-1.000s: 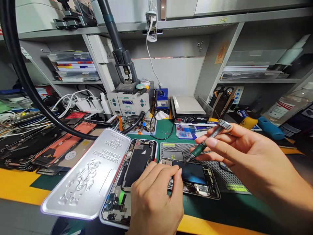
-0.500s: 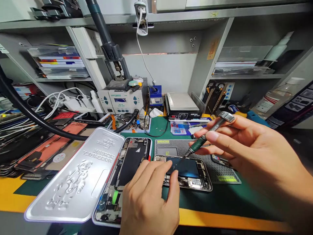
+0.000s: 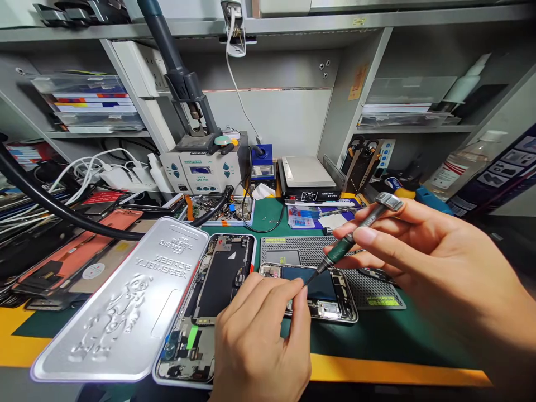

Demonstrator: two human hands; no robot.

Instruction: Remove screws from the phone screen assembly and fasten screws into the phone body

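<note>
My right hand holds a dark green and grey screwdriver between thumb and fingers, its shaft slanting down to the left. The tip meets the thumb and forefinger of my left hand, which are pinched together over an opened phone. Whether a small part sits in that pinch is too small to tell. The phone lies on its back on a grey perforated mat. Left of it, partly behind my left hand, a second opened phone rests in a white-rimmed tray.
An embossed silver lid leans out left of the tray. Behind stand a soldering station, a tray of small parts and a heating plate. A thick black hose crosses the left side, over phone panels.
My left thumb and forefinger have closed together, and the screwdriver tip has moved down and left to meet them. The whole view has shifted slightly.
</note>
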